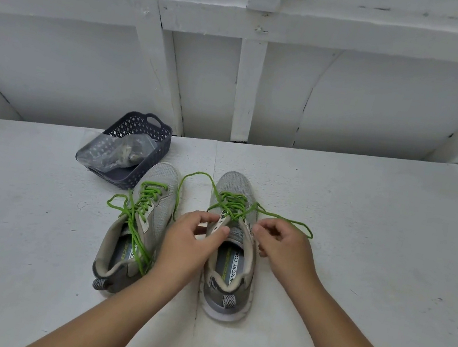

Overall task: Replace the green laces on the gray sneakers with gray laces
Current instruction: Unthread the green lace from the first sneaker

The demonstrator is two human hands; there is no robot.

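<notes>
Two gray sneakers stand side by side on a white table, toes pointing away from me. The left sneaker [138, 218] has its green lace [136, 212] untied and trailing over the opening. On the right sneaker [232, 243], the green lace [231, 205] is loosened, with long loops lying left and right of the toe. My left hand [189, 242] grips the left eyelet flap of the right sneaker between thumb and fingers. My right hand [282, 247] pinches the green lace at the shoe's right side.
A dark blue perforated basket [151, 157] sits tilted behind the left sneaker, holding a clear plastic bag [116, 151] with grayish contents. White wooden wall framing rises behind the table [364, 226]. The table's near edge runs at the lower right.
</notes>
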